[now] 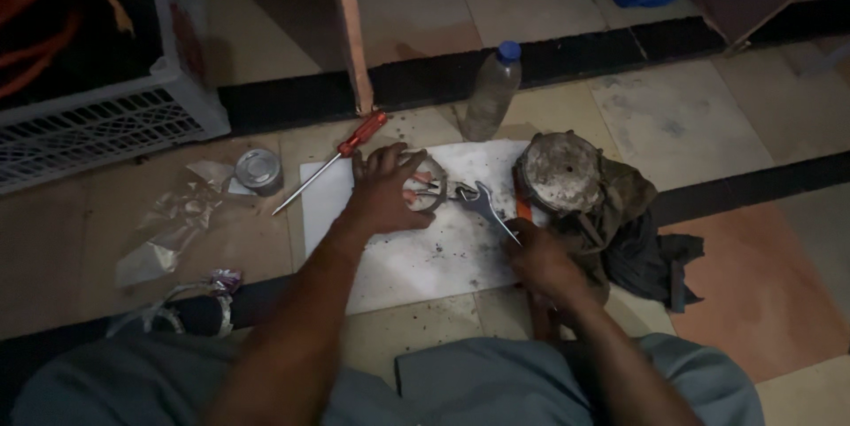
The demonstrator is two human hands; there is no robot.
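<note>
1. Round metal ring-shaped part [427, 185] lies on the white sheet [398, 258] spread over the tiled floor, at about 12 o'clock from the person's lap, with small orange and grey pieces showing inside it.
2. Left hand [387, 191] lies palm-down over the ring's 9 o'clock side, fingers spread and pressing it flat; it pins the part and is not curled around it.
3. Right hand [536, 258] is closed around the handle of a steel open-ended spanner [482, 205], whose jaw end points to 11 o'clock and meets the ring's 3 o'clock edge.
4. Judging from this, the step in hand is working a fastener on the ring with the spanner while the other hand steadies it. Whether the jaw is seated on a nut is too dim to tell.
5. Such a turn calls for firm downward pressure so the ring does not spin on the sheet.
6. Containers: a clear plastic bottle with a blue cap [492, 89] stands at 12 o'clock beyond the sheet, its contents unclear; a small round tin [258, 169] sits at 10 o'clock, its inside hidden; a white slatted crate [106, 120] at far 10 o'clock holds dark, orange-streaked items.
7. Red-handled screwdriver [332, 160] lies between tin and ring; a dusty round metal housing [560, 171] rests on dark cloth at 2 o'clock.
</note>
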